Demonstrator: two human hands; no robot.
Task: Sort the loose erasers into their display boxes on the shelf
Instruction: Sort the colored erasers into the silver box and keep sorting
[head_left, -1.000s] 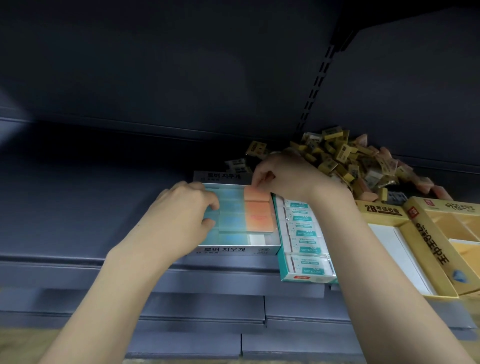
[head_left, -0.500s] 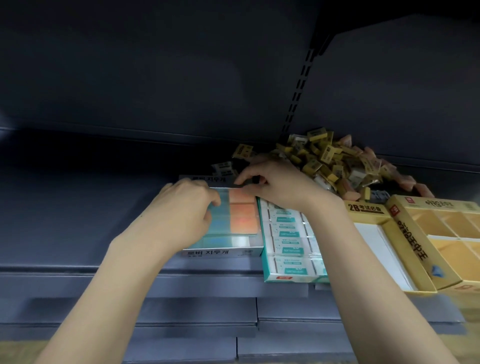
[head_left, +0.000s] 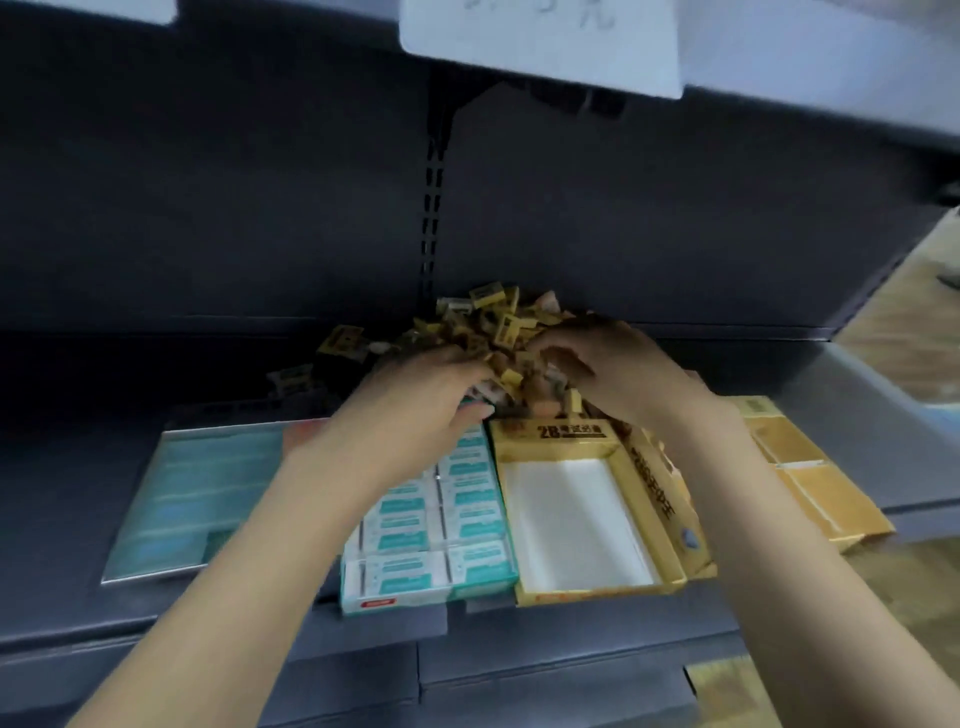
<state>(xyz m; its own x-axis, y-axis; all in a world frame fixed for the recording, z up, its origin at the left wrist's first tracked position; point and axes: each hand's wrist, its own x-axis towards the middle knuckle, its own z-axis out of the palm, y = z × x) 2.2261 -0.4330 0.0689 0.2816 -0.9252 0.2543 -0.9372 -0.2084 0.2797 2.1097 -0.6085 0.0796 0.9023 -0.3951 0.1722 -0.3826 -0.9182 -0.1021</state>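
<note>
Yellow eraser pile (head_left: 498, 332): both hands' grip unclear; teal box (head_left: 441, 530), yellow box (head_left: 576, 519) front.

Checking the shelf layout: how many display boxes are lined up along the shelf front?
4: blue-lidded box leftmost, teal box of white erasers next, empty yellow box, then yellow box rightmost, partly hidden by the arm.

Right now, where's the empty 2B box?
Head view, right of centre on the shelf: the empty yellow 2B box sits between the teal eraser box and another yellow box, just before the loose eraser pile.
</note>
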